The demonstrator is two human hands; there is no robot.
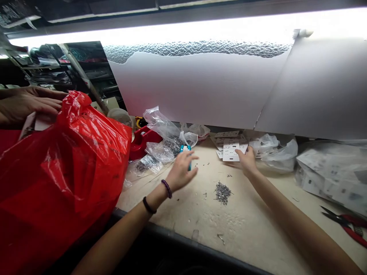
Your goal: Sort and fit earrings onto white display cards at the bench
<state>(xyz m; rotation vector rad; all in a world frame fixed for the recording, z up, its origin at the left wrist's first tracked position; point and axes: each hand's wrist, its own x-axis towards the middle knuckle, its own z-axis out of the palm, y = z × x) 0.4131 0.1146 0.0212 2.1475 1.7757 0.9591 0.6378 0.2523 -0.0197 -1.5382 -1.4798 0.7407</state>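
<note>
My right hand (pixel 247 158) pinches the edge of a white printed card (pixel 231 149) with small dark marks, beside a loose stack of similar cards (pixel 227 134). To the left, my left hand (pixel 181 170) hovers with its fingers apart, holding nothing. Just behind its fingers stands a small teal and white object (pixel 185 148), partly covered, so its kind does not show. Between my forearms lies a heap of small silver metal pieces (pixel 223 193), with a few loose ones scattered around.
A big red plastic bag (pixel 94 152) bulges at the left, with another person's hand (pixel 31 103) behind it. Clear bags of metal bits (pixel 172 145) and a red tape dispenser (pixel 145 142) sit at the back. Right are bagged cards (pixel 332 175) and red-handled pliers (pixel 344 223).
</note>
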